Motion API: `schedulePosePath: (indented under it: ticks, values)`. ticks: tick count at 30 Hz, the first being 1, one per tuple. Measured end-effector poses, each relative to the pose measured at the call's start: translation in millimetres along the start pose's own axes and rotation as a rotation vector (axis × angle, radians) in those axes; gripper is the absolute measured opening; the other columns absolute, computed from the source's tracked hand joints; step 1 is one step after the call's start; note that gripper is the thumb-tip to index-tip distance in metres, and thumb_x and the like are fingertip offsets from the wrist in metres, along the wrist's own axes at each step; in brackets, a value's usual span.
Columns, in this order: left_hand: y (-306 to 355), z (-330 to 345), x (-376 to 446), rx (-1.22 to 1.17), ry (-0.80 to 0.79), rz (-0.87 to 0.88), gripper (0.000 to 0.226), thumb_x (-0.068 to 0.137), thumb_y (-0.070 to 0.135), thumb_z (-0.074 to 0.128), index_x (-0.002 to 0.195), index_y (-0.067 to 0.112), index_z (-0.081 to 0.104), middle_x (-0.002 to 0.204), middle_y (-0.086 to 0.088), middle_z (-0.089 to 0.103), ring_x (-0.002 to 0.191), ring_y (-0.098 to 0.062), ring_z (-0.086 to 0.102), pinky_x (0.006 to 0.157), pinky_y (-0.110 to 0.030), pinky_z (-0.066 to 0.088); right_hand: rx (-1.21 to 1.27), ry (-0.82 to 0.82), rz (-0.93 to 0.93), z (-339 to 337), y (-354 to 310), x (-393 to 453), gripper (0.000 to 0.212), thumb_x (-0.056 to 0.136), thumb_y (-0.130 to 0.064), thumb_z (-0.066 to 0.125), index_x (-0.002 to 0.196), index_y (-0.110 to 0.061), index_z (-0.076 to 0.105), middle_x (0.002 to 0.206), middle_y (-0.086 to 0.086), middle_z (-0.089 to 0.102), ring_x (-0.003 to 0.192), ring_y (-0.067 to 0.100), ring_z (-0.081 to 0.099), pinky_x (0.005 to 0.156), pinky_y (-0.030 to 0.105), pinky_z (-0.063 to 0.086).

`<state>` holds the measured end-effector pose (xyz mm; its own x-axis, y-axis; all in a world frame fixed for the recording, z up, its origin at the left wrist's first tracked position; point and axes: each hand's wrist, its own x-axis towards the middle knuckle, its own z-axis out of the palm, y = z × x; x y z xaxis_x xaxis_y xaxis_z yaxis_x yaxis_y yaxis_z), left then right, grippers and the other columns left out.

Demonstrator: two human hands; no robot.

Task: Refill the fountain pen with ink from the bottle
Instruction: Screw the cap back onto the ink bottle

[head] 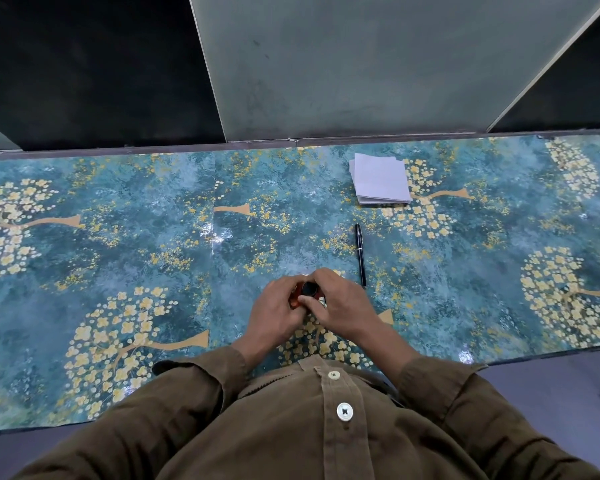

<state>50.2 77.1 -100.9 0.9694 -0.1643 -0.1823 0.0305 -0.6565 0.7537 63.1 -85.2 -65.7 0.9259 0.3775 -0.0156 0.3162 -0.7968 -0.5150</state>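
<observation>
A small ink bottle (309, 289) with a dark round top and an orange-red side stands on the table right in front of me. My left hand (278, 313) grips its left side. My right hand (340, 306) curls over the top, thumb and fingers around the dark cap. Most of the bottle is hidden by my fingers. A slim black fountain pen (360, 252) with its cap on lies on the table a little to the right of and beyond my right hand, pointing away from me.
The table (118, 244) is covered in a glossy teal sheet with yellow flower trees. A folded stack of white paper (380, 178) lies at the far right-centre. A grey panel (361, 64) and dark walls rise behind the table's back edge.
</observation>
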Motion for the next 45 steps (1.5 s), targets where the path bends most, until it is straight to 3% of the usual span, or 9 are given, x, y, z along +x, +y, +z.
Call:
schedulePosePath:
  ticks: [8, 11, 15, 18, 20, 25, 29, 36, 45]
  values:
    - [-1.0, -0.2, 1.1, -0.066, -0.015, -0.049, 0.046, 0.078, 0.031, 0.069, 0.124, 0.033, 0.062, 0.116, 0.008, 0.066, 0.105, -0.015, 0.058, 0.093, -0.041, 0.052, 0.061, -0.096, 0.071, -5.4, 9.9, 1.5, 0.042, 0.094, -0.056, 0.054, 0.121, -0.024, 0.061, 0.104, -0.004, 0.064, 0.088, 0.016, 0.062, 0.074, 0.034, 0.052]
    - [-2.6, -1.1, 3.5, -0.089, -0.012, -0.062, 0.053, 0.074, 0.054, 0.073, 0.121, 0.033, 0.063, 0.116, 0.012, 0.067, 0.103, -0.012, 0.059, 0.091, -0.035, 0.052, 0.116, 0.013, 0.241, -14.0, 25.3, 7.6, 0.041, 0.096, -0.052, 0.053, 0.119, -0.02, 0.064, 0.099, -0.004, 0.064, 0.083, 0.014, 0.061, 0.072, 0.032, 0.051]
    - [1.9, -4.1, 6.9, -0.06, 0.019, -0.048, 0.05, 0.078, 0.05, 0.079, 0.121, 0.031, 0.064, 0.116, 0.01, 0.067, 0.1, -0.012, 0.059, 0.088, -0.031, 0.052, 0.14, 0.191, 0.558, -27.4, 51.4, 23.8, 0.029, 0.095, -0.033, 0.063, 0.119, -0.015, 0.06, 0.1, -0.001, 0.06, 0.085, 0.016, 0.059, 0.076, 0.035, 0.052]
    - [7.0, -10.6, 13.3, -0.048, 0.065, -0.064, 0.05, 0.079, 0.054, 0.076, 0.121, 0.031, 0.063, 0.113, 0.011, 0.066, 0.098, -0.014, 0.059, 0.085, -0.03, 0.052, 0.139, 0.164, 0.699, -33.6, 66.7, 38.7, 0.036, 0.093, -0.031, 0.066, 0.122, -0.011, 0.056, 0.116, 0.004, 0.059, 0.098, 0.021, 0.059, 0.084, 0.035, 0.05]
    - [5.5, -13.6, 19.4, -0.051, 0.102, -0.093, 0.05, 0.079, 0.055, 0.076, 0.121, 0.031, 0.063, 0.113, 0.011, 0.066, 0.098, -0.013, 0.06, 0.084, -0.03, 0.052, 0.126, 0.115, 0.744, -30.9, 72.6, 45.2, 0.028, 0.092, -0.029, 0.067, 0.111, -0.012, 0.056, 0.11, 0.005, 0.061, 0.091, 0.022, 0.061, 0.079, 0.035, 0.052]
    - [4.0, -29.1, 38.1, -0.055, 0.199, -0.176, 0.05, 0.08, 0.053, 0.076, 0.123, 0.031, 0.063, 0.114, 0.01, 0.067, 0.098, -0.013, 0.06, 0.084, -0.03, 0.051, 0.134, 0.059, 0.723, -20.9, 67.5, 59.4, 0.009, 0.091, -0.008, 0.063, 0.099, -0.013, 0.06, 0.091, 0.003, 0.065, 0.072, 0.014, 0.059, 0.055, 0.029, 0.044]
    - [-1.1, -38.5, 51.1, -0.085, 0.233, -0.229, 0.049, 0.08, 0.052, 0.076, 0.123, 0.032, 0.063, 0.114, 0.011, 0.066, 0.1, -0.011, 0.059, 0.084, -0.027, 0.048, 0.157, -0.027, 0.646, -8.7, 47.0, 72.6, 0.013, 0.089, -0.007, 0.061, 0.096, -0.017, 0.055, 0.085, 0.004, 0.063, 0.077, 0.023, 0.064, 0.065, 0.035, 0.053]
    - [-1.7, -47.7, 79.7, -0.145, 0.275, -0.258, 0.048, 0.078, 0.048, 0.079, 0.121, 0.033, 0.065, 0.117, 0.008, 0.069, 0.105, -0.016, 0.063, 0.086, -0.031, 0.05, 0.131, -0.09, 0.53, 9.1, 24.2, 106.5, 0.021, 0.085, -0.014, 0.067, 0.105, -0.013, 0.061, 0.094, 0.01, 0.068, 0.088, 0.03, 0.065, 0.073, 0.038, 0.053]
    - [-1.8, -52.4, 98.8, -0.148, 0.254, -0.274, 0.052, 0.077, 0.045, 0.08, 0.125, 0.033, 0.064, 0.121, 0.006, 0.07, 0.108, -0.019, 0.064, 0.084, -0.028, 0.047, 0.197, -0.096, 0.513, 7.3, 19.0, 138.1, 0.019, 0.087, -0.015, 0.066, 0.105, -0.012, 0.06, 0.09, 0.007, 0.066, 0.084, 0.026, 0.062, 0.068, 0.033, 0.047]
